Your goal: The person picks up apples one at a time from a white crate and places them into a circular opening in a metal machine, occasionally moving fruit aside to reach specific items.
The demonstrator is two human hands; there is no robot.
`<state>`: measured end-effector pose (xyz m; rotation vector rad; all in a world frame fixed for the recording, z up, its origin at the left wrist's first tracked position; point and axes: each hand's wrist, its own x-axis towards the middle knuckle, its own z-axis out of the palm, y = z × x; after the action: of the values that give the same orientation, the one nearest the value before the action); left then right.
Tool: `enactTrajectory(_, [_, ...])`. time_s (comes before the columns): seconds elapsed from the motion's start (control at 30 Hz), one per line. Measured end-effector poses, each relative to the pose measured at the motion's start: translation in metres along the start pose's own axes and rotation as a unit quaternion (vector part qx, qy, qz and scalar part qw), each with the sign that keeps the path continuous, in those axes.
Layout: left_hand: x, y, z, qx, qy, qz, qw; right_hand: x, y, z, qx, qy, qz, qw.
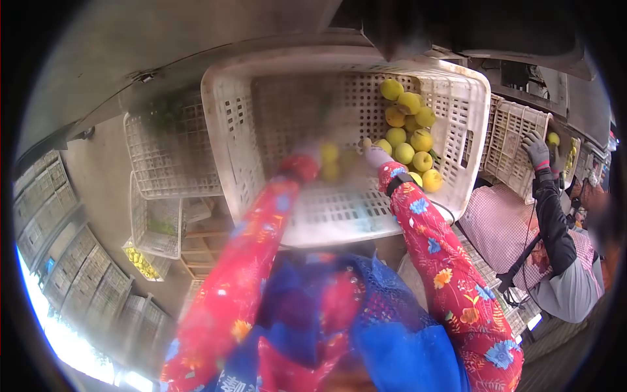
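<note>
A large white slatted plastic crate [336,238] lies before me, with a pile of yellow-green round fruits [404,153] along its right side. My left hand [312,154] reaches inside it and is smeared, its fingers not distinguishable. Right by it are blurred yellow fruits [330,154]; whether it holds them cannot be made out. Beside the pile is my right hand [375,154] in a pale glove, its visible fingers curled. One fruit [384,146] appears to touch this hand, but its grip is partly hidden.
More slatted crates stand on the left [173,157], some stacked along the far left [59,196]. A low crate of yellow fruits [142,262] sits on the floor. At right, a co-worker's gloved hand [537,150] rests at another crate [513,140]. A dark machine part [516,29] overhangs the back.
</note>
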<state>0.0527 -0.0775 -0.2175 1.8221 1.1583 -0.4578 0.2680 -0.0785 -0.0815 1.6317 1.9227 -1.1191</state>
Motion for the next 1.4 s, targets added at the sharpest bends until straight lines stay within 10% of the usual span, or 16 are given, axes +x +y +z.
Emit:
enactTrajectory(0.3, [0.004, 0.041, 0.036, 0.185, 0.084, 0.240, 0.949, -0.009, 0.012, -0.029, 0.234, 0.017, 0.175, 0.956])
enactTrajectory(0.43, [0.013, 0.046, 0.042, 0.180, 0.031, 0.268, 0.946, -0.072, -0.009, -0.095, 0.675, 0.093, 0.000, 0.732])
enactTrajectory(0.57, [0.001, 0.037, 0.008, -0.013, -0.055, 0.184, 0.981, -0.093, -0.042, -0.127, 0.732, 0.154, -0.109, 0.654])
enactTrajectory(0.7, [-0.039, 0.021, -0.068, -0.214, 0.073, 0.144, 0.963, -0.099, -0.063, -0.143, 0.589, 0.230, -0.129, 0.764])
enactTrajectory(0.83, [-0.110, 0.036, -0.152, -0.274, 0.311, 0.194, 0.889, -0.104, -0.079, -0.147, 0.626, 0.190, -0.150, 0.741])
enactTrajectory(1.0, [-0.165, 0.080, -0.224, -0.380, 0.250, 0.182, 0.872, -0.121, -0.119, -0.178, 0.551, 0.370, -0.229, 0.712])
enactTrajectory(1.1, [-0.171, 0.081, -0.228, -0.422, 0.245, 0.210, 0.848, -0.125, -0.130, -0.198, 0.405, 0.445, -0.160, 0.782])
enactTrajectory(1.4, [-0.194, 0.093, -0.258, -0.461, 0.331, 0.169, 0.806, -0.072, -0.134, -0.241, 0.167, 0.612, -0.014, 0.773])
